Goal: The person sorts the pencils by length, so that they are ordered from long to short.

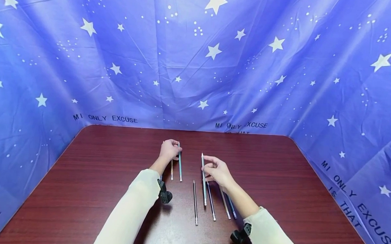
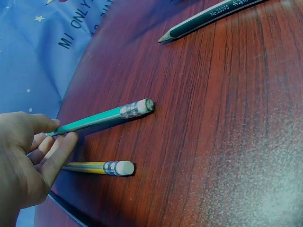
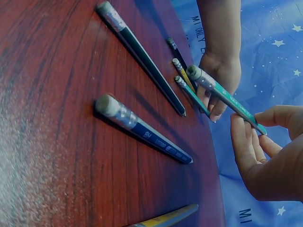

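Toward the back of the table, my left hand point(image 1: 169, 150) pinches a green pencil point(image 1: 180, 168) near its pointed end, the eraser end toward me. Beside it lies a yellow pencil point(image 2: 90, 167), partly covered by that hand, and a dark pencil point(image 2: 68, 210) runs further left. My right hand point(image 1: 219, 172) holds a second green pencil point(image 3: 227, 97) between thumb and fingers near the tip. In the right wrist view this pencil is raised over the table. Below it lie a black pencil point(image 1: 195, 204) and a dark blue pencil point(image 3: 147, 135).
Under my right forearm lie another yellow pencil point(image 1: 225, 203) and a blue pencil point(image 1: 232, 207). All rest on a reddish-brown wooden table point(image 1: 93, 190). A blue star-printed cloth point(image 1: 185, 57) hangs around its back and sides.
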A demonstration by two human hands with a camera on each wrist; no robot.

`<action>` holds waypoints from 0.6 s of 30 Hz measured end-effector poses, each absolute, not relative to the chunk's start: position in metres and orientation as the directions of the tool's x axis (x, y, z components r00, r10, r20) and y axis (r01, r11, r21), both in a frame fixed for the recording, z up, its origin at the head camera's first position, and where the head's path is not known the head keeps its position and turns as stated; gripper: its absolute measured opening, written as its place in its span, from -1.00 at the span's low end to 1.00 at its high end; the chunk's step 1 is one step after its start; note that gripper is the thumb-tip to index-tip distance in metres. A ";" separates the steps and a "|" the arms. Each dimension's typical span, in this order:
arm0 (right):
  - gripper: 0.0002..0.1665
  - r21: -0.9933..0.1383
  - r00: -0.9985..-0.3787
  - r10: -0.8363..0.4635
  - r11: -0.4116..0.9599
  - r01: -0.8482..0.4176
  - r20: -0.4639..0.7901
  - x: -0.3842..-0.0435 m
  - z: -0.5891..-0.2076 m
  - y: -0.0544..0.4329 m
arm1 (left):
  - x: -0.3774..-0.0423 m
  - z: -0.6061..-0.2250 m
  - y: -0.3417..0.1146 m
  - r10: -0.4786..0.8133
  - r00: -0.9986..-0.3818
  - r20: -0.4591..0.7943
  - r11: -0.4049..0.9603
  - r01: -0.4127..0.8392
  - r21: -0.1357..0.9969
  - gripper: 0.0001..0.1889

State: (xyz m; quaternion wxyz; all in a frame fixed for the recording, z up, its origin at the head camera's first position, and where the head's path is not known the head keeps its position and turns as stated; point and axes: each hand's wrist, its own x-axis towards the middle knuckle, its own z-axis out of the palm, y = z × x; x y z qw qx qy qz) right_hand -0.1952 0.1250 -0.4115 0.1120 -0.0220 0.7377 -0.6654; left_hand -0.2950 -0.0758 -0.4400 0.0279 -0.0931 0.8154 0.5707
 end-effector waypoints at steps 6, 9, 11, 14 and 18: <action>-0.39 -0.986 -0.976 -0.171 0.113 0.119 -0.137 -0.196 -0.411 0.124 | -0.294 -0.437 -0.073 -0.097 -0.983 -0.158 0.342 -0.182 0.922 -0.66; -0.40 -0.986 -0.977 -0.164 0.111 0.122 -0.139 -0.196 -0.411 0.124 | -0.292 -0.437 -0.072 -0.090 -0.984 -0.155 0.348 -0.176 0.921 -0.66; -0.41 -0.986 -0.977 -0.162 0.109 0.122 -0.139 -0.196 -0.411 0.124 | -0.291 -0.437 -0.071 -0.089 -0.984 -0.155 0.353 -0.177 0.919 -0.66; -0.41 -0.987 -0.977 -0.159 0.106 0.123 -0.139 -0.196 -0.410 0.124 | -0.291 -0.437 -0.070 -0.091 -0.984 -0.154 0.370 -0.177 0.912 -0.67; -0.41 -0.986 -0.978 -0.156 0.111 0.124 -0.141 -0.196 -0.409 0.124 | -0.291 -0.438 -0.069 -0.092 -0.984 -0.154 0.392 -0.178 0.902 -0.67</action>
